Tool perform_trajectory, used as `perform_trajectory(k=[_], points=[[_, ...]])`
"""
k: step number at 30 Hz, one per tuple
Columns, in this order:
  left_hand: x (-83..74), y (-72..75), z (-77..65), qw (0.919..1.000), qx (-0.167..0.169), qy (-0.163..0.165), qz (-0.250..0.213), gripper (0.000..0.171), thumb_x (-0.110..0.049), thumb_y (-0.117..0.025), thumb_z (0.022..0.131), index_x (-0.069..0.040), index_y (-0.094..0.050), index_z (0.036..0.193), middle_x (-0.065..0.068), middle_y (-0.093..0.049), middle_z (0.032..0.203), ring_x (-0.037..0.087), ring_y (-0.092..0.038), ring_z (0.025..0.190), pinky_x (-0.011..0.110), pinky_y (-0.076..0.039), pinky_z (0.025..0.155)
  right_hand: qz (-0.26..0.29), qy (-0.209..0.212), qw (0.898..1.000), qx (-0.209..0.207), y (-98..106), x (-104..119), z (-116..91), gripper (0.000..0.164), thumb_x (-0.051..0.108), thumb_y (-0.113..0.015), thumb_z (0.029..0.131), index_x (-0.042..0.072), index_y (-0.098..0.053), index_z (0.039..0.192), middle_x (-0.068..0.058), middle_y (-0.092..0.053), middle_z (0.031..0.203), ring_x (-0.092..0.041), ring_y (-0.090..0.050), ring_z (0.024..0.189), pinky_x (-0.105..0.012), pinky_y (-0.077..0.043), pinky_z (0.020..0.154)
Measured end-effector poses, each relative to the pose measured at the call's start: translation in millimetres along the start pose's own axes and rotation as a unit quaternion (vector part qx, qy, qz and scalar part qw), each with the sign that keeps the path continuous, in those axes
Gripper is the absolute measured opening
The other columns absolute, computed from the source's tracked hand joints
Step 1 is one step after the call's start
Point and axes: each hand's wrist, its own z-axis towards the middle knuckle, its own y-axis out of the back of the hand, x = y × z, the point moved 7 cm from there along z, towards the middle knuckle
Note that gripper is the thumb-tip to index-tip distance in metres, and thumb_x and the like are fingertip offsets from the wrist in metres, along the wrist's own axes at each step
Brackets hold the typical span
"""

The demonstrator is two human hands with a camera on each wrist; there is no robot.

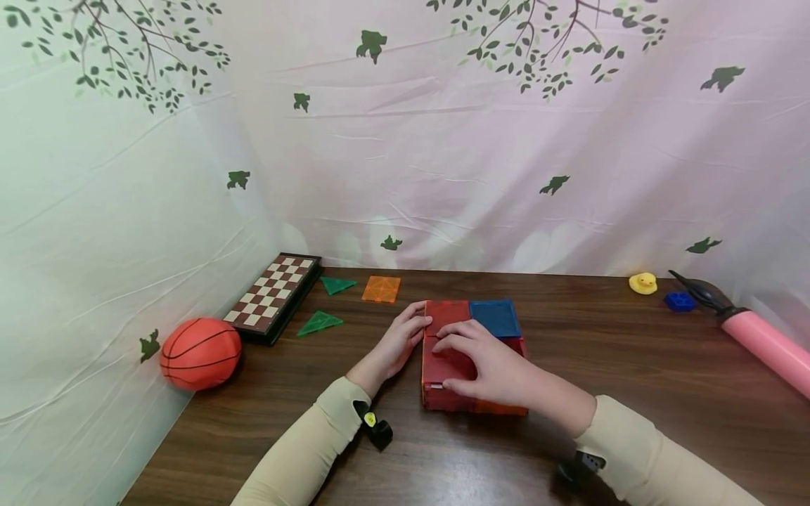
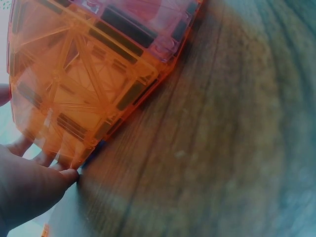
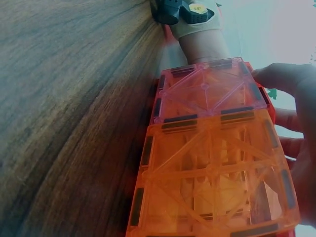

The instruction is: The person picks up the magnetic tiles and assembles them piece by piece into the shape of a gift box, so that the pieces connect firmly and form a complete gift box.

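A box of translucent magnetic tiles (image 1: 506, 410) stands on the table, with red tiles (image 1: 448, 314) and a blue tile (image 1: 496, 318) on top. Orange tiles (image 2: 81, 81) and pink-red ones form its sides in the wrist views. My left hand (image 1: 399, 342) touches the box's left side near the far corner, fingertips at the upper edge. Over the top lies my right hand (image 1: 490, 362), fingers spread and softly bent on the near red tile, thumb at its front edge. The right hand (image 3: 308, 128) hides part of the top.
Left of the box lie an orange tile (image 1: 382, 289), green triangular tiles (image 1: 320, 322) and a checkered board (image 1: 273, 294). A small basketball (image 1: 200, 353) sits at far left. At right are a rubber duck (image 1: 643, 283), a blue piece (image 1: 680, 301) and a pink pump (image 1: 768, 349).
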Motion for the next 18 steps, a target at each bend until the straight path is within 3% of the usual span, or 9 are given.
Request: perform_trajectory(k=[7, 10, 13, 15, 16, 17, 18], points=[[0.1, -3.9, 3.0, 0.9999, 0.011, 0.006, 0.007, 0.053, -0.018, -0.053, 0.102, -0.004, -0.042, 0.151, 0.015, -0.047, 0.146, 0.024, -0.046, 0.134, 0.045, -0.028, 0.118, 0.004, -0.001, 1.0, 0.007, 8, -7, -5, 0.043, 0.037, -0.078, 0.09, 0.02, -0.066, 0.127, 0.0, -0.055, 0.14, -0.021, -0.045, 0.13, -0.048, -0.046, 0.104], [-2.9, 0.7, 4.6, 0.9993, 0.009, 0.011, 0.033, 0.055, -0.021, -0.053, 0.104, -0.003, -0.04, 0.153, 0.016, -0.042, 0.153, 0.028, -0.04, 0.141, 0.047, -0.027, 0.119, 0.015, 0.002, 1.0, -0.021, 19, -12, -8, 0.039, 0.035, -0.077, 0.092, 0.018, -0.067, 0.126, -0.001, -0.058, 0.138, -0.022, -0.048, 0.129, -0.05, -0.044, 0.106], [-10.8, 14.2, 8.0, 0.9965, -0.011, 0.003, 0.082, 0.054, -0.022, -0.052, 0.106, 0.0, -0.04, 0.153, 0.019, -0.038, 0.157, 0.032, -0.037, 0.144, 0.049, -0.026, 0.119, 0.033, 0.002, 0.997, -0.07, 35, -22, -11, 0.032, 0.027, -0.075, 0.094, 0.015, -0.069, 0.123, -0.002, -0.062, 0.134, -0.024, -0.053, 0.127, -0.053, -0.044, 0.104], [-20.5, 26.9, 12.2, 0.9877, -0.035, -0.014, 0.152, 0.052, -0.021, -0.053, 0.106, 0.001, -0.043, 0.151, 0.021, -0.042, 0.154, 0.034, -0.041, 0.141, 0.051, -0.03, 0.116, 0.051, -0.015, 0.993, -0.105, 47, -32, -15, 0.027, 0.022, -0.073, 0.096, 0.014, -0.069, 0.122, -0.003, -0.063, 0.132, -0.025, -0.055, 0.125, -0.055, -0.045, 0.102], [-26.6, 33.5, 14.9, 0.979, -0.052, -0.024, 0.196, 0.049, -0.02, -0.054, 0.106, 0.002, -0.046, 0.149, 0.021, -0.046, 0.151, 0.035, -0.044, 0.139, 0.051, -0.033, 0.114, 0.066, -0.027, 0.99, -0.124, 53, -38, -17, 0.025, 0.019, -0.072, 0.097, 0.012, -0.069, 0.121, -0.004, -0.064, 0.132, -0.026, -0.056, 0.124, -0.056, -0.045, 0.102], [-32.2, 40.8, 18.9, 0.9674, -0.071, -0.032, 0.241, 0.047, -0.019, -0.056, 0.105, 0.002, -0.049, 0.147, 0.021, -0.049, 0.148, 0.035, -0.047, 0.136, 0.051, -0.036, 0.113, 0.083, -0.045, 0.985, -0.142, 59, -46, -19, 0.024, 0.016, -0.071, 0.098, 0.011, -0.069, 0.121, -0.006, -0.064, 0.131, -0.028, -0.056, 0.124, -0.057, -0.044, 0.103], [-37.9, 47.8, 23.1, 0.9506, -0.091, -0.037, 0.294, 0.046, -0.019, -0.058, 0.104, 0.001, -0.051, 0.145, 0.021, -0.053, 0.145, 0.035, -0.05, 0.133, 0.051, -0.039, 0.11, 0.1, -0.065, 0.98, -0.158, 64, -54, -22, 0.023, 0.014, -0.069, 0.099, 0.009, -0.068, 0.121, -0.008, -0.063, 0.132, -0.029, -0.056, 0.125, -0.057, -0.043, 0.104]])
